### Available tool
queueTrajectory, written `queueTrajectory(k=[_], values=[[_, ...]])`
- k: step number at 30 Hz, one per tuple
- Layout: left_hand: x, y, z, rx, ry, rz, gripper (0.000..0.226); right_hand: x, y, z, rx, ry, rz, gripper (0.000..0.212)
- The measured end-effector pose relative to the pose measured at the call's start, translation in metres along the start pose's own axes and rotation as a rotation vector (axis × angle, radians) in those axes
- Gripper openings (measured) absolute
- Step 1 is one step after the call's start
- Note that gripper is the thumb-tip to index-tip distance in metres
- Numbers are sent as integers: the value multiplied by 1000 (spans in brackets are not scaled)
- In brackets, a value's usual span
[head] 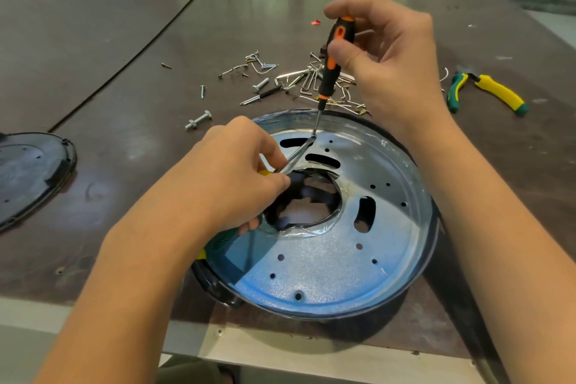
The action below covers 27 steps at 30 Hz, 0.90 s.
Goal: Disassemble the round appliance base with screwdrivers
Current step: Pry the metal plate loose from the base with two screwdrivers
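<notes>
The round appliance base [311,259] lies flat on the table [124,103] with its perforated metal plate facing up, directly below both hands. The step in hand looks like loosening a fastener on the far part of the plate, just beyond the left hand's fingertips and straight under the right hand.

The right hand [383,53] grips the orange-and-black screwdriver [330,65] near upright. Its fingers and thumb curl round the handle, and the tip is down on the plate. The left hand [237,178] pinches a second tool [296,154] with a green and yellow handle, whose slim metal end slants across to meet the screwdriver tip. I cannot tell whether it is a screwdriver or pliers.

To do this well, keep the driver square to the screw with steady downward pressure, and let the second tool brace the part so nothing slips.

Beyond the right hand lies a scatter of loose screws and hex keys [299,78], and to its right lie yellow-handled pliers [489,90]. Well left of the left hand rests a dark cover [28,171].
</notes>
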State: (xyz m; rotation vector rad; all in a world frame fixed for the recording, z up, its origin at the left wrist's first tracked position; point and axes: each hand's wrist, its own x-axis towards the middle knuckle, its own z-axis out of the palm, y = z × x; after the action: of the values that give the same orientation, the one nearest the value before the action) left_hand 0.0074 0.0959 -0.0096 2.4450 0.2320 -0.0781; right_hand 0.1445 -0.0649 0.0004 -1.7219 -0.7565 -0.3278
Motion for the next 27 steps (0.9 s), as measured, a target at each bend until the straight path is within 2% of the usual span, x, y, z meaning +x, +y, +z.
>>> queueTrajectory(k=[4,8,13,27], values=[[1,1,1,-5,-4,-3,13,1,0,-2,99,-3,83,33],[1,2,1,-13,-6,-8,13,-2,-1,3,-51,11,14,25],[0,2,1,-20,2,-12,12,1,4,2,-8,75,33,33],[0,5,5,-21,5,-32,12,-1,4,3,-53,48,-9,38]])
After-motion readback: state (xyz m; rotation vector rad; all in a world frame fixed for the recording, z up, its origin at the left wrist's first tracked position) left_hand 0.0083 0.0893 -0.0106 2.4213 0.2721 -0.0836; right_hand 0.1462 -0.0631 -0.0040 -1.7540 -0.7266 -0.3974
